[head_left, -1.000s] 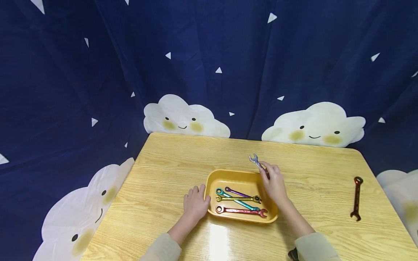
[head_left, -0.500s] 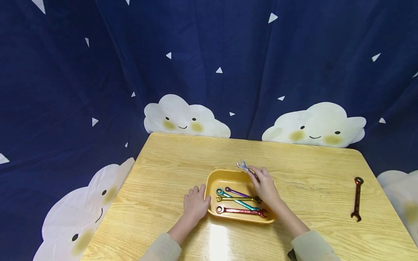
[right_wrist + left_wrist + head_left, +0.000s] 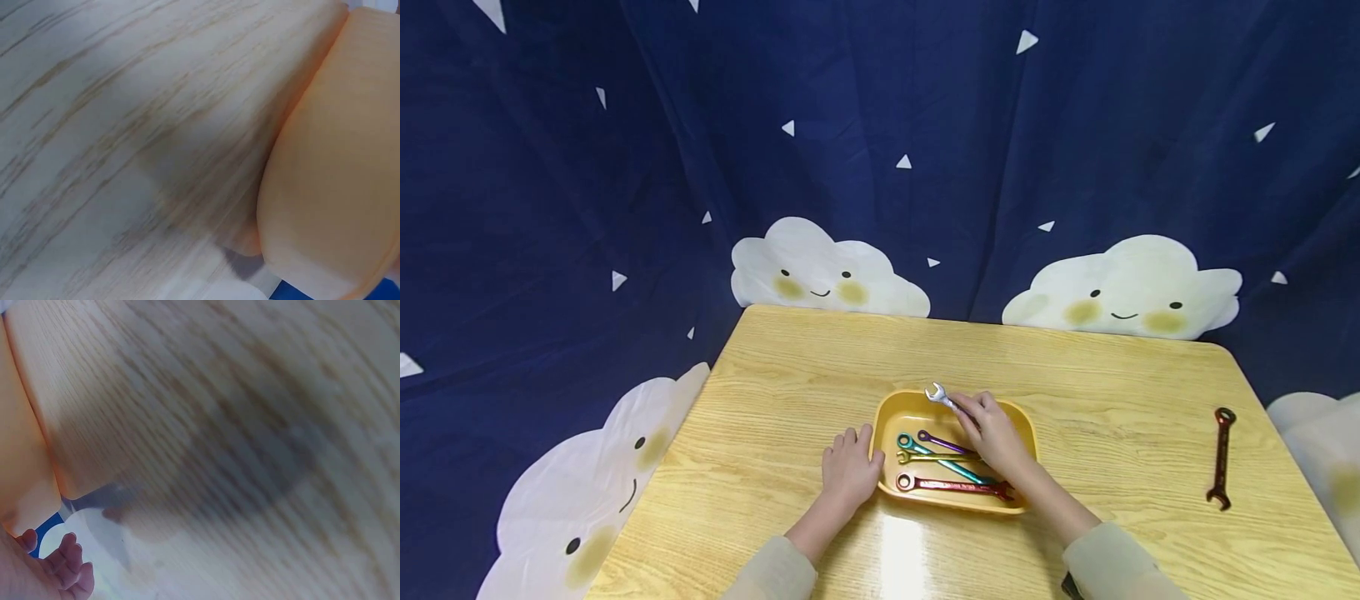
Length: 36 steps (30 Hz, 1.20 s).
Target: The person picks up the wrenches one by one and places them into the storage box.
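In the head view, my right hand [image 3: 997,435] pinches a silver combination wrench [image 3: 943,396] over the yellow tray [image 3: 1030,417]; its open-end head points to the far left, and its other end is hidden by the hand. Inside the tray lie a purple wrench [image 3: 934,438], a teal wrench [image 3: 955,469], a gold wrench [image 3: 934,457] across the teal one, and a red wrench [image 3: 951,485] along the near side. My left hand [image 3: 848,467] rests beside the tray's left edge, thumb at the rim, fingers loosely bent in the left wrist view.
A dark red wrench [image 3: 1221,458] lies apart on the right of the wooden table [image 3: 805,358]. Behind the table hangs a dark blue curtain [image 3: 865,100] with clouds. In the right wrist view, the tray's outer wall [image 3: 331,156] takes up the right side.
My right hand has moved left from the tray's right rim, carrying the silver wrench further over the tray. My left hand and the lying wrenches have stayed in place.
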Each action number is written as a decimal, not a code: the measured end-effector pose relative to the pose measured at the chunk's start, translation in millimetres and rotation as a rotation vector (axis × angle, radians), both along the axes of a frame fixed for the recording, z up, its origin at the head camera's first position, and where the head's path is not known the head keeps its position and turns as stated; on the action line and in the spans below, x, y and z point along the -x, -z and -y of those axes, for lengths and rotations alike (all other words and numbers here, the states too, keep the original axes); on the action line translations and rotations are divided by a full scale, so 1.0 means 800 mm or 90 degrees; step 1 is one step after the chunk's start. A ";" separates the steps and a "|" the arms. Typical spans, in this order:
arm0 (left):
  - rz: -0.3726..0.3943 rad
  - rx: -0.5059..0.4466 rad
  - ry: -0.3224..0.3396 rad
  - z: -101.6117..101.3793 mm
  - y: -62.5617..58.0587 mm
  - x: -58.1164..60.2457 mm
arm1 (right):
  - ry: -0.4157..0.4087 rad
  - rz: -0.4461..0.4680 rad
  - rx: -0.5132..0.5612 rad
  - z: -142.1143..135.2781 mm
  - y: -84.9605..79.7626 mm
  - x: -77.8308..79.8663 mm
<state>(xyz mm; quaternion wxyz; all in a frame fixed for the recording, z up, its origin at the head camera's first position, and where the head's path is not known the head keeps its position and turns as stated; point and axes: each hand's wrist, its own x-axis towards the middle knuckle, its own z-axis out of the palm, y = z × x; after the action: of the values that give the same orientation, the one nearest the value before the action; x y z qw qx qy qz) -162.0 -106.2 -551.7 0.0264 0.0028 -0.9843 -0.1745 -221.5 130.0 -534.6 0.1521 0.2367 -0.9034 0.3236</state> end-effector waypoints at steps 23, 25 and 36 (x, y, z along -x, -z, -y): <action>0.008 0.006 -0.002 -0.001 0.002 0.002 | -0.042 0.065 -0.075 0.009 0.025 0.004; 0.006 0.005 -0.002 -0.001 0.001 0.001 | -0.041 0.074 -0.078 0.009 0.027 0.005; 0.005 0.006 -0.001 0.000 0.001 0.001 | -0.046 0.073 -0.095 0.011 0.040 0.008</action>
<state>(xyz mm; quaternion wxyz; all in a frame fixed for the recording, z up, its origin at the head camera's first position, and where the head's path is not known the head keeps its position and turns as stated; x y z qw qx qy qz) -162.6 -106.1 -552.6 0.0227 0.0043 -0.9852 -0.1700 -228.2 120.9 -566.9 0.0705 0.2609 -0.9232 0.2734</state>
